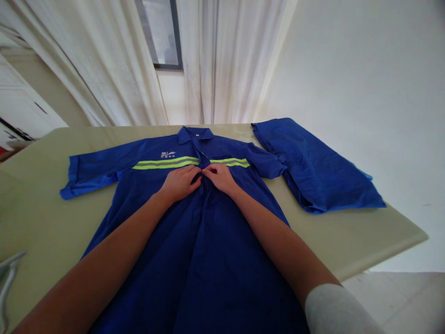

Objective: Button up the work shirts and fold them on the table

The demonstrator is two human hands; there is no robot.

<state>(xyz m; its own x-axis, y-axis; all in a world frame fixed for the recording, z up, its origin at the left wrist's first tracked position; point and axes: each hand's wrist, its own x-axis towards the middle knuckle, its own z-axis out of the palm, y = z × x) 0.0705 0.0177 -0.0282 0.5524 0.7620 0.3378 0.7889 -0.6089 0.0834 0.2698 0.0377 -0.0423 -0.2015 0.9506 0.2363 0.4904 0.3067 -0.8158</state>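
Note:
A dark blue work shirt lies front side up, its collar at the far side and a yellow-green and grey reflective band across the chest. Both my hands meet at its front opening, just below the band. My left hand pinches the edge of the opening from the left. From the right, my right hand grips the opposite edge between thumb and fingers. Above them the placket gapes open up to the collar. Any button or fastener between my fingertips is hidden.
The shirt is spread on a pale greenish table. A folded blue garment lies at the right, touching the shirt's sleeve. A white object shows at the left edge. Light curtains and a white wall stand behind.

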